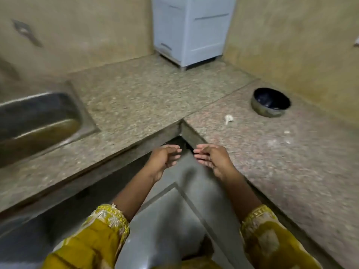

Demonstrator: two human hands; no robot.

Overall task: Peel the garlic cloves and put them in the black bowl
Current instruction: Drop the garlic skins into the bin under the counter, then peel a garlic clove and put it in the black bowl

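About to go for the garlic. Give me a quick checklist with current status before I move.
1. Left hand free: ok, fingers relaxed, nothing held.
2. Right hand free: ok, also holds nothing.
3. Garlic located: ok, lying on the counter, apart from the black bowl.
4. Black bowl upright, mouth open: ok.
5. Garlic already peeled: cannot tell, too blurred.
6. Bowl contents: cannot tell, interior too dark.

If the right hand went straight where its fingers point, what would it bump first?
Probably the left hand. The right hand points its fingers leftward at the left fingertips, with only a small gap between. Depth is unclear, so it might pass by.
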